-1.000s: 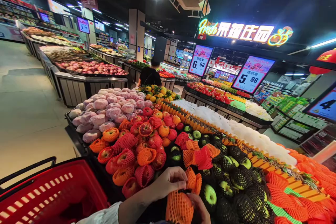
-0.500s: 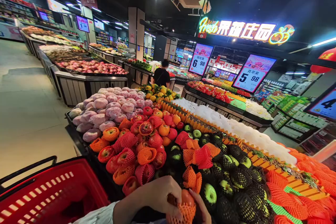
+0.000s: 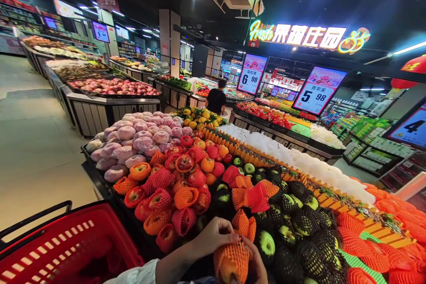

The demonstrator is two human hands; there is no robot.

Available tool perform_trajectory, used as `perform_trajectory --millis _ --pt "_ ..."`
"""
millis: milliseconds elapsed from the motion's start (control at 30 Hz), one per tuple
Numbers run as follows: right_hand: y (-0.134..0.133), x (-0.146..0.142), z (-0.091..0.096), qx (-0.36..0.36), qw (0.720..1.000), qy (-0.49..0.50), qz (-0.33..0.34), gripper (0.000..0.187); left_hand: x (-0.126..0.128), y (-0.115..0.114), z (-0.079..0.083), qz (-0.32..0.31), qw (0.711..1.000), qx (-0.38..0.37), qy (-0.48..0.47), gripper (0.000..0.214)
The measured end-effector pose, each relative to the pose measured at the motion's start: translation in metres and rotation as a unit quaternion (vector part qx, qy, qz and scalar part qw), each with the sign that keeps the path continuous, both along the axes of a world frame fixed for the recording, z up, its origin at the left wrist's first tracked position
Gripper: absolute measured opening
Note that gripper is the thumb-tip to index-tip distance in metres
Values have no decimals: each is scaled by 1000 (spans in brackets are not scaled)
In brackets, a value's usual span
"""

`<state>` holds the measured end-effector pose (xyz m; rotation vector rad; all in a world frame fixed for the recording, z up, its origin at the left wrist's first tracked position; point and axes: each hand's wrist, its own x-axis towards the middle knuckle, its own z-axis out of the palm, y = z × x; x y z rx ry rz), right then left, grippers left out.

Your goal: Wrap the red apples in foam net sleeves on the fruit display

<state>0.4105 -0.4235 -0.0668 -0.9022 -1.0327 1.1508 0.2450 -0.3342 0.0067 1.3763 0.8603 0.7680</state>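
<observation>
Low in the head view, an apple in an orange foam net sits between my two hands. My left hand comes in from the left and pinches the net's upper edge. Around the right side of the apple curl the fingers of my right hand. Some of the fruit's skin shows at the bottom, and the net covers the rest. Just beyond my hands lie loose empty foam nets, green apples in black nets to the right, and red apples in pink and orange nets to the left.
A red shopping basket stands at the lower left beside the stand. Pink fruit in clear wrap is piled at the far left. Hanging price screens overlook the stand. A person in black stands further back.
The orange net has been drawn up over the apple, whose top was bare before. My left hand has risen slightly. The person in the background has shifted right.
</observation>
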Motion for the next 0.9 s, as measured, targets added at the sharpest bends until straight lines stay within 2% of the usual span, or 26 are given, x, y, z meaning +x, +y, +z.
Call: perform_trajectory --millis 100,167,300,433,600,733,900 --pt "1 -5 4 -16 999 46 7 111 2 0 -5 5 1000 -3 -9 57" --pt "3 0 6 -20 999 27 -10 113 0 1 -5 -5 1000 0 -25 55" --pt "9 19 -4 -10 999 -9 -52 86 -9 -1 -1 -56 992 -39 -108 50" --pt "13 32 -25 -32 996 31 -75 69 -13 -4 -1 -127 979 -25 -155 69" --pt "11 39 -41 -46 995 15 -89 64 -6 -6 -6 -99 989 17 -105 60" --pt "8 36 -34 -53 994 14 -89 61 -3 -6 -8 -73 995 45 -56 61" --pt "6 26 -12 -61 994 42 -80 62 -7 -7 -8 -79 993 85 14 68"
